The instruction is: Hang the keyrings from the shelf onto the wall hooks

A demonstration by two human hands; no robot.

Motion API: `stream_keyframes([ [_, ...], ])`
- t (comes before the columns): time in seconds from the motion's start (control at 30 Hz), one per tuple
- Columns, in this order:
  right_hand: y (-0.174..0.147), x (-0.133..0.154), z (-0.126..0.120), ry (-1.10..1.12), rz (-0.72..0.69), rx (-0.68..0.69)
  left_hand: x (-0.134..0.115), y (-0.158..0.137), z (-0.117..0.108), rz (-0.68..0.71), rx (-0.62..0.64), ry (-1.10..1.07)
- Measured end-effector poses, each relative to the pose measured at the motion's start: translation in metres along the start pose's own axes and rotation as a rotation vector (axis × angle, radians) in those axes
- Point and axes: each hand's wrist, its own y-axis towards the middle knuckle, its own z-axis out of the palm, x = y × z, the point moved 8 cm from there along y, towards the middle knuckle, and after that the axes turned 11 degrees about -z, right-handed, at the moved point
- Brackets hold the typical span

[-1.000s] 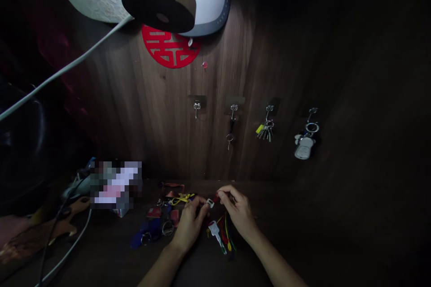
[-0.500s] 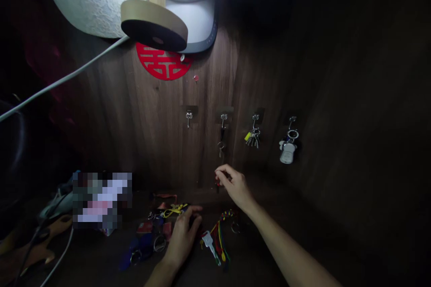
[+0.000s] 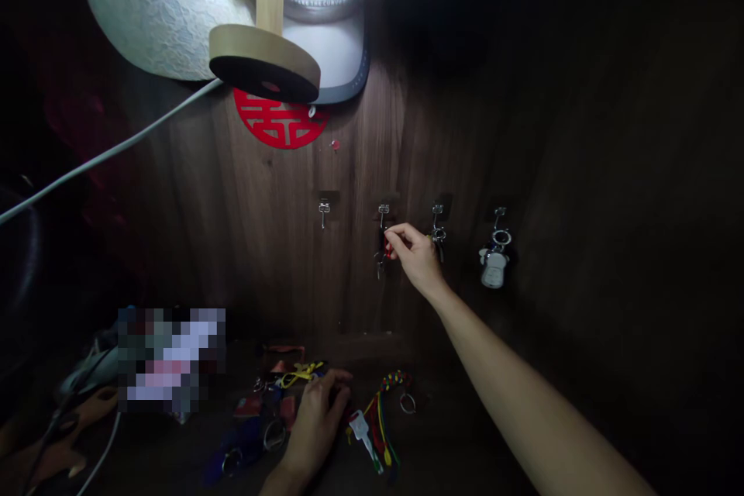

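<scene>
- Four small metal hooks in a row on the dark wooden wall: first hook (image 3: 323,209) at the far left bare, second hook (image 3: 383,211) with a dark key already hanging below it, third hook (image 3: 437,212) with a bunch of keys partly hidden behind the hand, fourth hook (image 3: 498,215) with a ring and a white car key fob (image 3: 494,270).
- Right hand (image 3: 415,254) raised to the wall just under the second hook, fingers pinched shut on a small red key tag (image 3: 387,249); ring of that tag too small and dark to tell whether already on the hook or only beside it.
- Left hand (image 3: 314,422) down on the worktop (image 3: 465,449), resting flat and loosely spread over the pile of keys, gripping nothing as far as visible.
- Still lying on the worktop: a yellow tag (image 3: 299,373) behind the left hand, a dark blue strap with rings (image 3: 244,442) to its left, and a white key with coloured cords (image 3: 372,426) to its right, with a loose ring beside it.
- Judged from this: about three hooks loaded, one more piece being hung now, first hook free, most of the pile not yet hung.
- Lamp base (image 3: 264,70) and red paper cut-out (image 3: 279,120) above the hooks, grey cable (image 3: 105,159) across the left.
</scene>
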Motion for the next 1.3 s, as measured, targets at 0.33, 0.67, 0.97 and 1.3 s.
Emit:
stream_keyframes([
  [0.33,0.018,-0.012,0.004,0.022,0.037,-0.003,0.001,0.000,-0.001,0.011,-0.036,0.002],
  [0.67,0.018,-0.020,0.008,0.132,0.102,-0.020,0.004,0.001,0.000,-0.009,-0.026,0.025],
  [0.97,0.010,-0.037,0.006,0.112,0.140,-0.061,0.004,0.001,0.000,-0.007,-0.018,0.014],
  [1.3,-0.031,-0.039,0.009,0.090,0.204,-0.035,0.000,0.001,-0.001,0.001,-0.002,0.000],
])
